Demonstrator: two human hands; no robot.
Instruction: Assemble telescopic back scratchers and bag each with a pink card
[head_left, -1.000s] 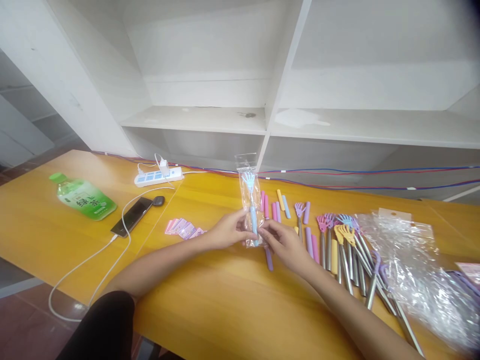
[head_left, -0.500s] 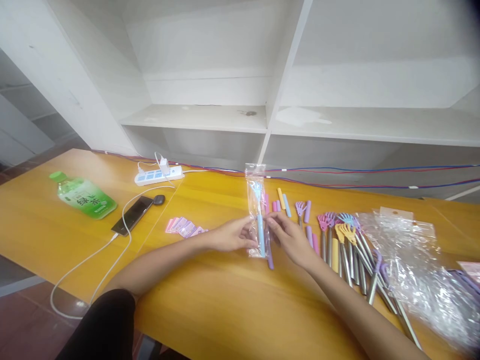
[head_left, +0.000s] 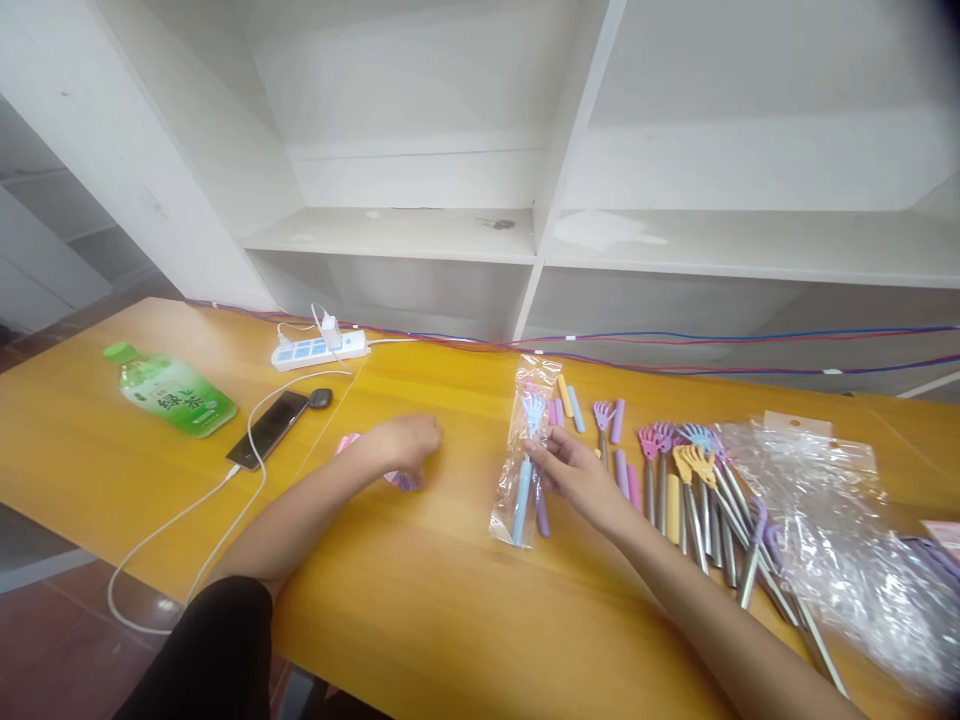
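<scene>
One blue claw-headed scratcher (head_left: 523, 490) in a clear bag (head_left: 508, 525) is pinched in my right hand (head_left: 581, 475), fingertips closed near its middle. Claws point to twelve o'clock, handle toward seven. My left hand (head_left: 411, 445), at nine o'clock from the right, has its fingers curled down by the pink and purple cards (head_left: 409, 482); I can't tell whether that grip has caught one.

The film looks slick, and I hold only a small part, so I judge the handle could swing or the bag slip if I pinched loosely. Its lower edge could snag the purple tube (head_left: 542, 515) just beside it and roll that over the tabletop (head_left: 450, 600). Brushing the cards carelessly could make them skid apart or cling together.

The scratcher has pale blue claws, spread like fingers, and a smooth blue handle; my fingertips partly hide its middle. The bag is wrinkled and shiny, wider than what it holds. More scratchers (head_left: 694, 490) lie at three o'clock from my right hand, with crumpled clear bags (head_left: 832, 540) beyond.
</scene>
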